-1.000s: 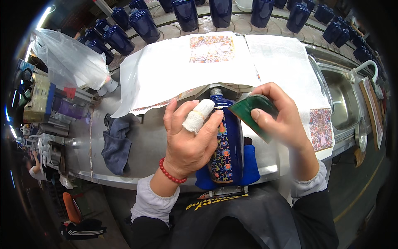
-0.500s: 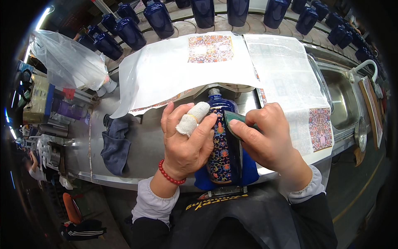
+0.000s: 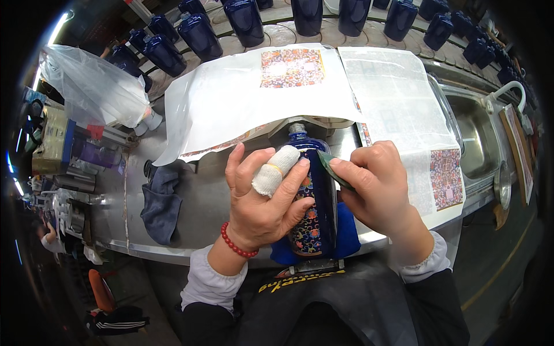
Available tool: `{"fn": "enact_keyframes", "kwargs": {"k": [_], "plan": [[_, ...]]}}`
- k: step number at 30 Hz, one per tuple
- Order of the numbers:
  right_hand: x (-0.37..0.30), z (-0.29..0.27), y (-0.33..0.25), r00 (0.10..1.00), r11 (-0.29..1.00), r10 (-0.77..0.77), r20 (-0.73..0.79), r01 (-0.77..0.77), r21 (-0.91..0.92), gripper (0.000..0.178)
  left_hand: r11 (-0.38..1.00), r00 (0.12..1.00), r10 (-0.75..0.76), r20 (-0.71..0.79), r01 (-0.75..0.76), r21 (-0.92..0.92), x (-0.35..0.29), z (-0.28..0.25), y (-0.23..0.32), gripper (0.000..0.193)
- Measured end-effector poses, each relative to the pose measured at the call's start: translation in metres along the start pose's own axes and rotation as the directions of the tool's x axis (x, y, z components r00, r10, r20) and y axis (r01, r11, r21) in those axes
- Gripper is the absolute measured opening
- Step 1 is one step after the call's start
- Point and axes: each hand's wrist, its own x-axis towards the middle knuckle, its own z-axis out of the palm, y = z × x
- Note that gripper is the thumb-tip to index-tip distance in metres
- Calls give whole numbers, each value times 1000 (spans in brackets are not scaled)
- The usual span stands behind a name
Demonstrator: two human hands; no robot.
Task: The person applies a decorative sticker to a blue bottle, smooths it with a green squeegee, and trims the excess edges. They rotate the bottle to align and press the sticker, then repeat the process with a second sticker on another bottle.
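A glossy dark-blue glass bottle (image 3: 328, 210) lies on its back, its clear neck pointing away from me. A colourful floral decal (image 3: 309, 233) covers its upper face. My left hand (image 3: 259, 199) rests on the bottle's left side, fingers apart; its fingertips touch the decal's upper part. One left finger wears a white cloth wrap (image 3: 277, 167) with a yellow band. In my right hand (image 3: 375, 181), thumb and fingers pinch a thin dark-green scraper (image 3: 331, 165), its tip at the bottle's upper right shoulder. A blue cloth (image 3: 348, 233) lies under the bottle.
White decal sheets (image 3: 231, 98) cover the far part of the metal bench, with a translucent sheet (image 3: 384, 86) at right. Behind, several blue bottles (image 3: 199, 37) stand on a slatted conveyor (image 3: 277, 49). A grey-blue rag (image 3: 161, 205) lies left; a sink (image 3: 476, 135) is right.
The scraper has shifted slightly right and up, turning to a steeper slant. My left hand has moved a little right over the decal. The bottles on the conveyor have travelled right.
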Motion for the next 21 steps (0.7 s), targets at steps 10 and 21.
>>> {"fn": "enact_keyframes", "kwargs": {"k": [10, 21], "plan": [[-20, -3, 2, 992, 992, 121, -21, -119, 49, 45, 994, 994, 74, 76, -80, 72, 9, -4, -1, 63], [-37, -6, 0, 967, 958, 251, -52, -240, 159, 42, 995, 991, -68, 114, 76, -68, -5, -7, 6, 91]]}}
